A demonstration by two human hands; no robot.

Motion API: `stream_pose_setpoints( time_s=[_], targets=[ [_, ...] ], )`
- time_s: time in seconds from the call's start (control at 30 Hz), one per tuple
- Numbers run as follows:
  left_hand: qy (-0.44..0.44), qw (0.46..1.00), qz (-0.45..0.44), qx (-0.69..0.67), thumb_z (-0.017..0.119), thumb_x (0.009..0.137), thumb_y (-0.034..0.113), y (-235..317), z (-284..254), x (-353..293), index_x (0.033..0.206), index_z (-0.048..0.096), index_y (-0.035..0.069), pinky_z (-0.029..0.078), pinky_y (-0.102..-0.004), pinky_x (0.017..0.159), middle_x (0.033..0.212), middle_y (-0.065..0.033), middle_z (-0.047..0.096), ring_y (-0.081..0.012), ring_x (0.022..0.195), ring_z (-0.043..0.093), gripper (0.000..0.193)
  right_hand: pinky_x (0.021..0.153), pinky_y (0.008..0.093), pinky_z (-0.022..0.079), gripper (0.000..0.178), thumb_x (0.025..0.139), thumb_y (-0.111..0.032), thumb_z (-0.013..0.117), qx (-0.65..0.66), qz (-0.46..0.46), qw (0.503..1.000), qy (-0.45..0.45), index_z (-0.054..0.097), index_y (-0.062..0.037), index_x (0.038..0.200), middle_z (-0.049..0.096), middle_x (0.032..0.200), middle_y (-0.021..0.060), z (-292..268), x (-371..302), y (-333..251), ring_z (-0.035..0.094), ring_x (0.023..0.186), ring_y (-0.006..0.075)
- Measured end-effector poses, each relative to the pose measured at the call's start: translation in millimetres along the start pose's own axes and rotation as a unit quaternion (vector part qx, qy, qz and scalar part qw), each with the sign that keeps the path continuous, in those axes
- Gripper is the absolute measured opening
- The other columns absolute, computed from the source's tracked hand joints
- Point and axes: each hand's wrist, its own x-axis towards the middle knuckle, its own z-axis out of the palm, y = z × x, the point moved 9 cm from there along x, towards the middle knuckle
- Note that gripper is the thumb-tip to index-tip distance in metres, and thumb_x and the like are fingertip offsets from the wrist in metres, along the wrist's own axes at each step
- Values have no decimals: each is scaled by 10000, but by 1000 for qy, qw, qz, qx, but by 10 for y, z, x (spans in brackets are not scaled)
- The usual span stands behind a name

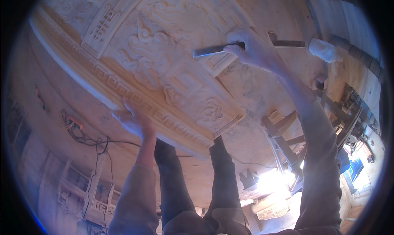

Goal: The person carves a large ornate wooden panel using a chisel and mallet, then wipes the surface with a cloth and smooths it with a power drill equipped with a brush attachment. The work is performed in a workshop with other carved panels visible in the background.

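A large carved wooden panel with raised swirling relief and a fretwork border stretches from the upper left to the middle. My left hand grips its near, moulded edge, with the thumb on top and the other fingers over the side. Above the panel's right part, my right hand is closed round a long, flat, dark bar. One end of the bar points left over the carving. Its other end sticks out to the right behind my hand. Whether it is a file or another tool, I cannot tell.
Orange-and-black corded gear lies on the dusty floor at left, its cable running towards my legs. A pale wrapped bundle is at upper right. Wooden frames stand at right near a bright lamp. Carved pieces lie lower left.
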Motion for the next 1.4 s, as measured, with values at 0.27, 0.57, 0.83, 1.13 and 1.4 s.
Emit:
stream_pose_setpoints(
  time_s=[0.27,0.57,0.83,1.13,1.4],
  targets=[
    [17,1000,14,7,504,1037,490,9,-21,0,1329,408,-156,515,-524,840,1188,-337,562,-436,1075,627,715,661,412,454,150,842,-188,733,-2,-70,996,46,667,-68,782,623,710,122,-70,119,-93,609,692,310],
    [12,1000,25,4,519,1036,464,-68,5,42,1312,442,-139,512,-528,836,1154,-337,602,-431,1053,644,668,630,407,423,210,864,-201,731,30,-59,995,70,648,-22,792,594,682,135,-40,-20,-38,572,649,297],
    [30,999,-1,11,564,1027,448,-214,-2,80,1215,494,-86,587,-491,681,1107,-296,646,-390,932,697,571,651,417,467,224,928,-58,636,152,55,982,99,658,-62,1151,650,840,169,321,-545,-245,611,691,303],
    [54,996,60,29,538,1027,462,47,-48,1,1254,475,-142,502,-540,715,1000,-317,655,-460,901,669,648,626,450,515,844,759,100,636,140,37,982,118,462,-202,1527,594,870,200,468,-706,-678,631,673,360],
    [49,997,36,53,541,1024,476,31,-49,24,1190,494,-108,495,-550,686,963,-307,651,-472,862,659,609,593,406,502,831,749,106,649,128,86,981,117,488,-177,1514,586,807,138,643,-754,-708,610,630,260]
  ],
)
